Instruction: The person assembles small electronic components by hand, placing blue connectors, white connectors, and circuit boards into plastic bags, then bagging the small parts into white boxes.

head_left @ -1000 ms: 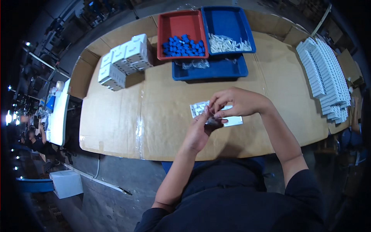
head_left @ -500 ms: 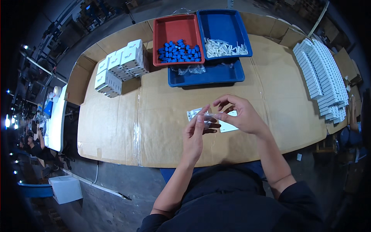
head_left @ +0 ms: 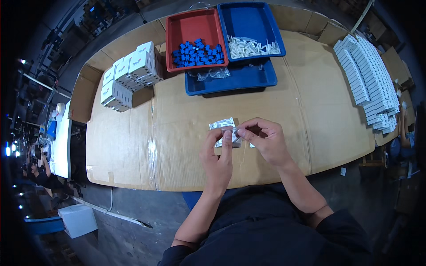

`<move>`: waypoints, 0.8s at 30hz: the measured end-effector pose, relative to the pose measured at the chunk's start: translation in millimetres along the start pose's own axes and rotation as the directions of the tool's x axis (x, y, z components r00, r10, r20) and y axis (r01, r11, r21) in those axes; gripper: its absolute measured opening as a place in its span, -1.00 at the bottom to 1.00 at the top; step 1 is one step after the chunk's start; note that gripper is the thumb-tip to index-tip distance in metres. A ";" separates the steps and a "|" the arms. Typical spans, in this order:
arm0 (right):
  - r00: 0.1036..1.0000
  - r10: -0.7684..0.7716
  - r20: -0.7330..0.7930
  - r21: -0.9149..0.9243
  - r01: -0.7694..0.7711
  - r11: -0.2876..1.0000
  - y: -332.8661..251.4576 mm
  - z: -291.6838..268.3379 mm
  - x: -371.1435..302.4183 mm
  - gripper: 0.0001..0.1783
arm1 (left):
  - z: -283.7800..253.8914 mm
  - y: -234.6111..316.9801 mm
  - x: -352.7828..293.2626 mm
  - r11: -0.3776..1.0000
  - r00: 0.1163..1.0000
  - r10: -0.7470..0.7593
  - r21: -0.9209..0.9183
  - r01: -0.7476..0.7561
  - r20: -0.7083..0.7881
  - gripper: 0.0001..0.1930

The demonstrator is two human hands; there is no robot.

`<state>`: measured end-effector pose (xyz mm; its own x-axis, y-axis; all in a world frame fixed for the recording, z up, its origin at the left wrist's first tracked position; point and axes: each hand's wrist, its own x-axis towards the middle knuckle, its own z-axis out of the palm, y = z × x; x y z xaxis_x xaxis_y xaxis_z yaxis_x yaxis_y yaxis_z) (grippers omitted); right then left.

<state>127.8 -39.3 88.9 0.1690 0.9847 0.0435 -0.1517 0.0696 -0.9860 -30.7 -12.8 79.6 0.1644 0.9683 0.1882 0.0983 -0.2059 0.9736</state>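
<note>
1. Plastic (head_left: pixel 234 130), clear, 1 piece: head view, held between both hands over the table (head_left: pixel 124 144), above a white part (head_left: pixel 222 123).
2. Left hand (head_left: pixel 217 164): thumb and index fingers pinching the plastic. Right hand (head_left: pixel 272 144): thumb and index fingers closed on its other side.
3. Change, last half second: right thumb and index, parted then, now meet at the plastic. Judgement: pinched from both sides, so better controlled.
4. Counts: white part, 1; card (head_left: pixel 252 145), 1, mostly hidden behind right hand; red tray (head_left: pixel 191 29), 1; blue trays (head_left: pixel 248 20), 2.
5. Uncountable, overlapping: blue pieces (head_left: pixel 197 53) in red tray; white pieces (head_left: pixel 250 48) in the upper blue one; boxes (head_left: pixel 117 94) at left; white stack (head_left: pixel 367 84) at right.
</note>
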 end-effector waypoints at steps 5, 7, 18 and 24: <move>1.000 0.029 -0.012 -0.013 -0.029 0.999 1.9 1.1 0.7 -0.84 | 0.5 1.7 0.2 0.946 0.992 -0.124 -0.305 0.110 -0.027 -0.81; 0.999 0.042 -0.009 -0.023 -0.042 0.999 1.8 1.4 0.5 -0.84 | -1.0 1.5 0.4 0.917 0.987 -0.162 -0.374 0.142 -0.023 -0.82; 0.996 0.084 -0.009 0.235 -0.080 0.969 19.3 1.5 -7.6 -0.81 | -3.1 -13.1 -3.5 0.921 0.988 -0.154 -0.362 0.143 -0.002 -0.82; 0.987 0.160 -0.008 0.285 -0.151 0.947 19.5 1.7 -9.1 -0.80 | 2.6 -12.1 -4.9 0.931 0.994 -0.095 -0.357 0.071 -0.051 -0.83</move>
<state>121.6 -46.6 69.6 0.1507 0.9817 -0.1165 -0.4466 -0.0376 -0.8940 -30.2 -15.4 66.5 0.1037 0.9895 0.1009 -0.2470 -0.0727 0.9663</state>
